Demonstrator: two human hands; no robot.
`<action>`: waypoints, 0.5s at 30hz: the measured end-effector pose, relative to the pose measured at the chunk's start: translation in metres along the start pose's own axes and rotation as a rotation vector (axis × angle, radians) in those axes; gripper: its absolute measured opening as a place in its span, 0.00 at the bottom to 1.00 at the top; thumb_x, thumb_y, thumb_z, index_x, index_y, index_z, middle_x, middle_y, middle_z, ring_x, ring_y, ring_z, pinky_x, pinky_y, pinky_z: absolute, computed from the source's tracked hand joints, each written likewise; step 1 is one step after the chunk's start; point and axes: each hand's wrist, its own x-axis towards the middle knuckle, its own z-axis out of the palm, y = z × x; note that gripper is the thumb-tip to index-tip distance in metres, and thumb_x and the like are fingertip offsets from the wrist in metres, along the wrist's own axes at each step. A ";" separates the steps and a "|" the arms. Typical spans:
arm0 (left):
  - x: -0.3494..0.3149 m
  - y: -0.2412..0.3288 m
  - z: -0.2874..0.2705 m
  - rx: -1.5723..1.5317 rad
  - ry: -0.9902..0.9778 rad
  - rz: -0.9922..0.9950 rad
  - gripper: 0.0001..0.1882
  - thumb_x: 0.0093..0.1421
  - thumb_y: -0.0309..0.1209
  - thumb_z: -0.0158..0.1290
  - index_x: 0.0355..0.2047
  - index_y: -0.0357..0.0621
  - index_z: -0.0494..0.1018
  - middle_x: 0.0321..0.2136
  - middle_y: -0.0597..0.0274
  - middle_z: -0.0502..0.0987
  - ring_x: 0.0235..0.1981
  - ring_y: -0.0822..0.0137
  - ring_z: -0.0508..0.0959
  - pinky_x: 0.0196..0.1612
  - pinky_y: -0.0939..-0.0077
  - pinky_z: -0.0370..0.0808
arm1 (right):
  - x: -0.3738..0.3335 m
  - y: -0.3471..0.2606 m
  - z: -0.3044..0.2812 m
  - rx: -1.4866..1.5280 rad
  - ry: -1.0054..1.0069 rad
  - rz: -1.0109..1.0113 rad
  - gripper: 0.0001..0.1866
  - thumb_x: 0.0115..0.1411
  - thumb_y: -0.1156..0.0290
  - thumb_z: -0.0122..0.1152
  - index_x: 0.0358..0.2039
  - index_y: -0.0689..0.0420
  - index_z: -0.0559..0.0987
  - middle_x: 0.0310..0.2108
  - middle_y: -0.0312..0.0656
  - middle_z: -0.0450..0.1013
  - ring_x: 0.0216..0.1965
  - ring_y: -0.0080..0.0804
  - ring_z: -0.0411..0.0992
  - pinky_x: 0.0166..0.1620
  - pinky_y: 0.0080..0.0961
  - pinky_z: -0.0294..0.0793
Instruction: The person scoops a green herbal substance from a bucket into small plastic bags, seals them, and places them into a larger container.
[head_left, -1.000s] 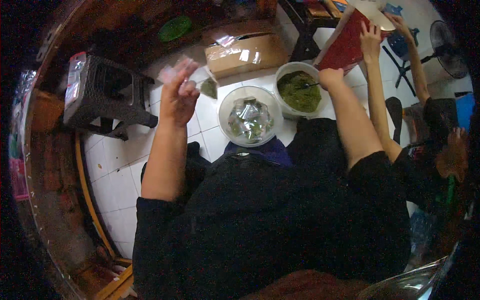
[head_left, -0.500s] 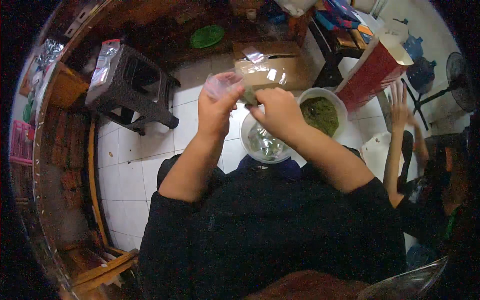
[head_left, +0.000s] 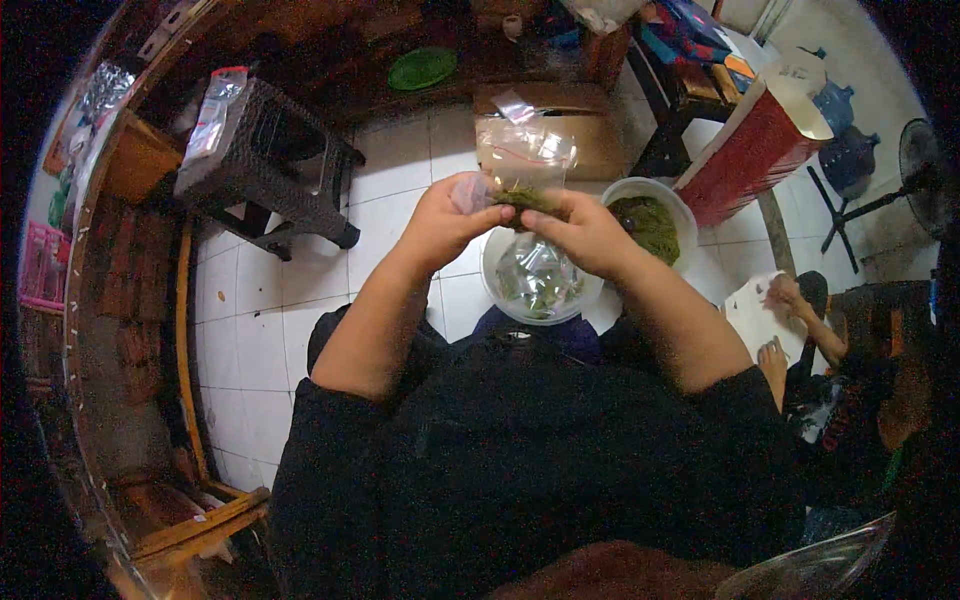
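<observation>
My left hand (head_left: 435, 222) and my right hand (head_left: 588, 232) are closed on a clear zip bag (head_left: 528, 162), thumbs close together on its lower part. Dried green plant matter (head_left: 520, 196) fills the bottom of the bag; its see-through top with a red line stands away from me. A pinkish translucent plastic piece, maybe a cup (head_left: 467, 193), is also tucked in my left hand. Just below my hands, a round clear tub (head_left: 489, 275) holds shiny clear bags (head_left: 540, 270) with bits of green inside. Right of it stands a white tub (head_left: 690, 222) of loose green plant matter (head_left: 655, 232).
A cardboard box (head_left: 590, 145) lies beyond my hands. On the left is a black stool (head_left: 260, 150) with packets (head_left: 215, 115) on it. A tall red carton (head_left: 735, 160) and a fan (head_left: 918, 165) stand right. Another person's hands (head_left: 785, 295) work over a white container (head_left: 745, 315).
The bag's clear top now shows upright beyond my hands, and my thumbs have come together on it. My left hand has lowered slightly. The other person's hands have dropped to the white container.
</observation>
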 end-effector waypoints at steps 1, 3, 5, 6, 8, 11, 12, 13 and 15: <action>-0.001 0.001 0.000 0.005 -0.002 -0.004 0.13 0.41 0.28 0.55 0.28 0.39 0.67 0.22 0.67 0.70 0.23 0.77 0.67 0.25 0.86 0.63 | -0.001 -0.003 0.000 -0.056 0.073 0.008 0.10 0.50 0.67 0.50 0.26 0.61 0.73 0.22 0.35 0.69 0.24 0.20 0.64 0.30 0.18 0.63; -0.003 0.003 0.001 0.106 -0.026 -0.026 0.11 0.43 0.28 0.54 0.27 0.39 0.67 0.22 0.66 0.70 0.21 0.77 0.67 0.23 0.85 0.64 | -0.002 -0.004 -0.002 -0.107 0.151 0.016 0.10 0.50 0.67 0.50 0.26 0.60 0.73 0.22 0.35 0.69 0.24 0.20 0.64 0.30 0.18 0.63; -0.005 0.005 0.003 0.114 0.021 0.013 0.10 0.44 0.29 0.53 0.27 0.39 0.67 0.22 0.66 0.70 0.21 0.77 0.67 0.22 0.85 0.64 | -0.004 -0.005 -0.004 -0.054 0.082 -0.018 0.12 0.48 0.64 0.52 0.25 0.61 0.73 0.22 0.37 0.69 0.24 0.21 0.64 0.30 0.18 0.63; -0.006 0.005 0.005 0.116 0.072 0.053 0.10 0.45 0.29 0.53 0.26 0.39 0.67 0.21 0.65 0.71 0.20 0.78 0.67 0.21 0.86 0.63 | -0.006 -0.006 -0.004 -0.050 0.087 -0.020 0.12 0.48 0.64 0.52 0.25 0.61 0.73 0.22 0.37 0.69 0.24 0.21 0.64 0.30 0.18 0.63; -0.006 0.003 0.003 0.134 0.128 0.065 0.10 0.45 0.30 0.52 0.26 0.39 0.67 0.21 0.65 0.71 0.19 0.78 0.66 0.21 0.86 0.63 | -0.007 -0.013 -0.003 -0.310 0.039 -0.019 0.13 0.48 0.62 0.52 0.25 0.61 0.73 0.21 0.38 0.69 0.24 0.21 0.64 0.30 0.18 0.63; -0.004 0.002 0.005 0.189 0.174 0.134 0.09 0.47 0.32 0.51 0.24 0.40 0.67 0.19 0.65 0.70 0.17 0.78 0.65 0.20 0.86 0.62 | -0.009 -0.009 -0.002 -0.447 0.084 -0.177 0.13 0.48 0.63 0.52 0.25 0.61 0.73 0.20 0.38 0.69 0.24 0.21 0.64 0.30 0.18 0.63; -0.007 0.001 0.006 0.250 0.168 0.128 0.08 0.47 0.33 0.51 0.23 0.40 0.67 0.18 0.65 0.70 0.17 0.78 0.65 0.19 0.86 0.62 | -0.010 -0.005 -0.001 -0.482 0.193 -0.310 0.11 0.49 0.65 0.51 0.25 0.61 0.73 0.20 0.38 0.69 0.25 0.21 0.65 0.31 0.18 0.64; -0.010 0.003 0.006 0.315 0.167 0.139 0.08 0.47 0.33 0.50 0.23 0.41 0.68 0.18 0.65 0.70 0.16 0.78 0.65 0.19 0.87 0.62 | -0.010 -0.003 -0.002 -0.489 0.195 -0.332 0.11 0.49 0.65 0.51 0.25 0.61 0.73 0.20 0.38 0.69 0.25 0.21 0.65 0.31 0.18 0.64; -0.009 0.002 0.001 0.356 0.137 0.035 0.07 0.48 0.31 0.50 0.21 0.40 0.70 0.17 0.68 0.71 0.20 0.78 0.67 0.24 0.86 0.64 | -0.011 -0.013 -0.009 -0.267 0.180 -0.120 0.11 0.49 0.65 0.51 0.24 0.61 0.73 0.21 0.38 0.69 0.26 0.21 0.65 0.31 0.18 0.64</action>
